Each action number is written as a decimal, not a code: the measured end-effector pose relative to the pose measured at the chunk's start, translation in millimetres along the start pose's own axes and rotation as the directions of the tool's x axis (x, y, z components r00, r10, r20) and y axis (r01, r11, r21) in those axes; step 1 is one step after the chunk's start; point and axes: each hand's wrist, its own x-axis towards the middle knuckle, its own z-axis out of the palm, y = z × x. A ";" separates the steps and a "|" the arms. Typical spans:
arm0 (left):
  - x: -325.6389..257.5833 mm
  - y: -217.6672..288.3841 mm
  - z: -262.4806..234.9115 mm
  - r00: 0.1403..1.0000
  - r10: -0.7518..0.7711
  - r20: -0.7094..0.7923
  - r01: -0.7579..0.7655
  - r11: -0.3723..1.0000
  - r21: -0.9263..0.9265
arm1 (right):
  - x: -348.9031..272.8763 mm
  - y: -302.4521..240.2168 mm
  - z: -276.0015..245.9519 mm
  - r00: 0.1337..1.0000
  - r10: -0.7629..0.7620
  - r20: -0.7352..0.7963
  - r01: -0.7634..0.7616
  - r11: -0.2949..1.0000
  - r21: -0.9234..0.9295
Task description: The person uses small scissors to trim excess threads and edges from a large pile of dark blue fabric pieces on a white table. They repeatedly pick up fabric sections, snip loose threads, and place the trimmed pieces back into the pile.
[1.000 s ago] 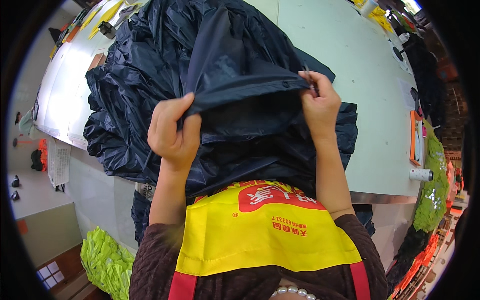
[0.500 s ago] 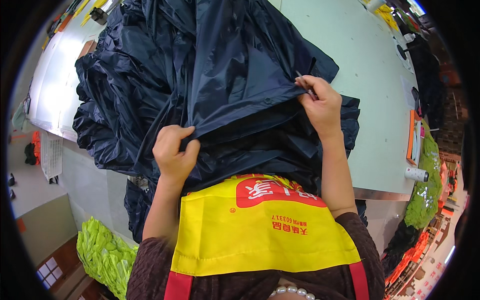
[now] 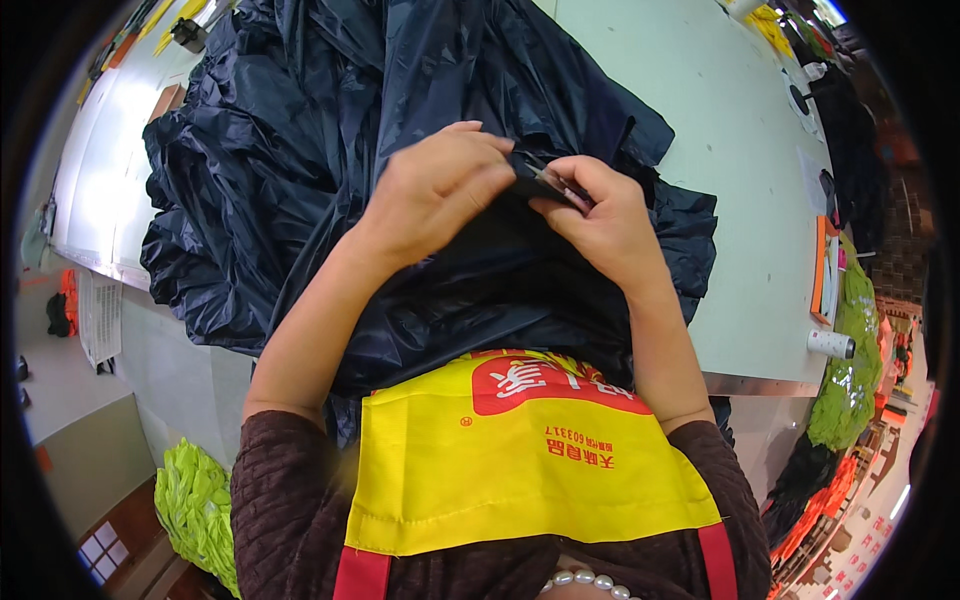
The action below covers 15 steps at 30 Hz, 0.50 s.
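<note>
A big heap of shiny dark navy fabric point(image 3: 290, 130) spreads over the table and down against my yellow apron. My left hand point(image 3: 435, 190) is closed at a gathered edge of it, thumb and fingers together, slightly smeared by motion. Close by on the right, my right hand point(image 3: 600, 215) pinches the same raised edge. In that hand are also small thread snips point(image 3: 560, 187), their thin metal blades pointing up and left toward the left fingertips. The fingers partly cover the tool and the bit of fabric between the two hands.
The pale tabletop point(image 3: 740, 270) shows to the right, with a white cylinder point(image 3: 831, 345) and an orange-edged box point(image 3: 824, 270) at its edge. Lime-green fabric point(image 3: 195, 510) is piled low at the left. A black object point(image 3: 188, 35) stands at the far left.
My left hand has moved up and right, from the left end of the stretched edge to beside my right hand. The right hand has shifted left, and the edge is now bunched.
</note>
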 end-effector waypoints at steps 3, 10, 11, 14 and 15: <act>10.1 11.4 -2.2 0.886 -0.463 -0.041 0.462 0.887 -0.024 | -7.0 22.3 3.8 0.976 0.220 0.005 -0.215 0.951 0.224; 7.0 -21.1 24.8 0.537 -0.841 0.064 0.563 0.300 -0.771 | 1.2 38.5 3.7 0.890 0.431 0.153 -0.357 0.446 0.821; 6.7 -22.3 23.9 0.559 -0.820 0.128 0.593 0.286 -0.753 | 1.8 40.6 4.1 0.896 0.420 0.145 -0.345 0.454 0.822; 6.7 -23.8 21.2 0.581 -0.759 0.295 0.663 0.231 -0.712 | 4.1 50.3 1.6 0.917 0.371 0.149 -0.322 0.463 0.826; 7.6 -23.0 20.8 0.556 -0.765 0.326 0.667 0.176 -0.724 | 5.0 50.0 1.0 0.913 0.376 0.158 -0.340 0.485 0.806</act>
